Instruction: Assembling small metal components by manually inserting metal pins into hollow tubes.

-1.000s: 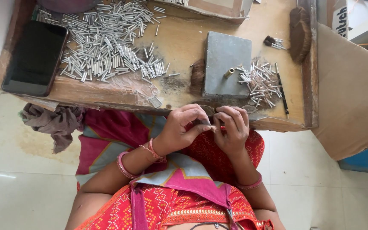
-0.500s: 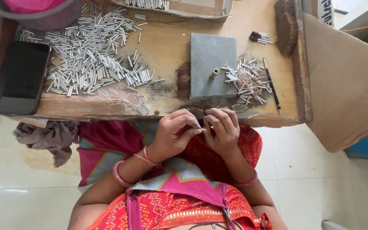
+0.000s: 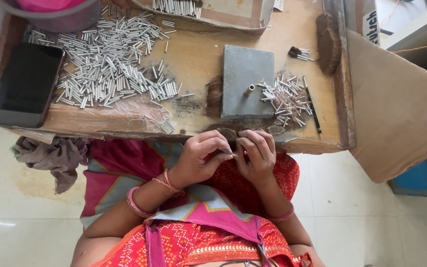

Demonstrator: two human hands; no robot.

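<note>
My left hand (image 3: 201, 158) and my right hand (image 3: 255, 155) meet over my lap, just below the front edge of the low wooden table (image 3: 198, 59). Their fingertips pinch one small thin metal piece (image 3: 233, 154) between them; most of it is hidden by the fingers. Directly above the hands lies a grey metal block (image 3: 245, 81) with a short brass peg (image 3: 249, 90) standing on it. A small heap of short silver tubes (image 3: 286, 99) lies to the block's right. A large spread of similar silver tubes (image 3: 109, 62) covers the table's left half.
A black phone (image 3: 25, 84) lies at the table's left end beside a grey bowl (image 3: 55, 17). A cardboard tray (image 3: 208, 12) of tubes sits at the back, a coir brush (image 3: 329, 42) at the right. A rag (image 3: 50, 153) hangs at the left; cardboard sheet (image 3: 396, 109) at right.
The view has shifted slightly, so the table sits lower and to the right in the frame. Both hands stay together at the table's edge, fingers working the small piece.
</note>
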